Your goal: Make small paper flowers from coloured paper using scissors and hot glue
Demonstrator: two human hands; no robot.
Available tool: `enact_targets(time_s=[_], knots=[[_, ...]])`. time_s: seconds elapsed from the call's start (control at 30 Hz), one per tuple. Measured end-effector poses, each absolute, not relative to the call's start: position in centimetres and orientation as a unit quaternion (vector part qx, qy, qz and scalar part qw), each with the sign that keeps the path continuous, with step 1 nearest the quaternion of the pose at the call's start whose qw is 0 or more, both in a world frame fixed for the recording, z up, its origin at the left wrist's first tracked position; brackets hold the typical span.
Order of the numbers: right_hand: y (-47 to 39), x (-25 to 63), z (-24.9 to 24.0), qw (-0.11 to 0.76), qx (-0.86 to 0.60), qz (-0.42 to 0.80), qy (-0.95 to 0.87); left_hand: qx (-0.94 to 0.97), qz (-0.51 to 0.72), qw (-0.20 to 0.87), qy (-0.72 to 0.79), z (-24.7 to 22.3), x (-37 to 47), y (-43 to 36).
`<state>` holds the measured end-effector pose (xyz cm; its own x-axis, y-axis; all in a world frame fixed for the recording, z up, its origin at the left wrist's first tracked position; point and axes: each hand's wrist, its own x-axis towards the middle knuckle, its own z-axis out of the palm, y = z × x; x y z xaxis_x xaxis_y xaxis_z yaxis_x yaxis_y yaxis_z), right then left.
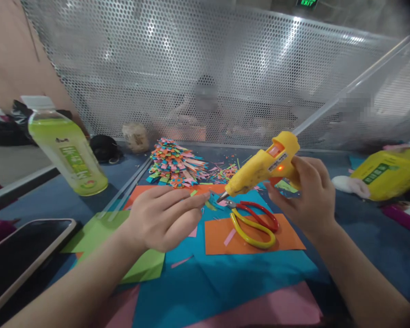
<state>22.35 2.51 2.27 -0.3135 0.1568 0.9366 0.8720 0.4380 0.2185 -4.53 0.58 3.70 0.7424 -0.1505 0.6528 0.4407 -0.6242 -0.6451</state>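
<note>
My right hand [310, 196] is wrapped round the handle of a yellow hot glue gun [256, 171], whose small light glows orange. A long clear glue stick [348, 89] juts from its back. The gun's metal nozzle points down and left at a small blue paper strip [217, 201] by the fingertips of my left hand [171, 216]. That hand is closed in a pinch on the strip, palm down. Scissors [256, 223] with one red and one yellow handle lie on an orange paper sheet [215, 237] below the nozzle. Behind my left hand stands a cone of many coloured paper strips [176, 164].
Blue, green and pink paper sheets cover the table, with cut scraps [225, 173] behind. A green drink bottle [68, 146] and a phone [23, 259] are at left, with clear glue sticks [126, 189]. A yellow pack [389, 173] lies right. A perforated metal screen [177, 59] closes the back.
</note>
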Motion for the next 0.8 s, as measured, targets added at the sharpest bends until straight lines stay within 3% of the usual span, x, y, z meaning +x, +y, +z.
enact_targets(time_s=[0.8], knots=[[1.9, 22.3, 2.7, 0.415, -0.338, -0.416, -0.735, -0.844, -0.371, 0.371, -0.111, 2.7, -4.6, 0.7]])
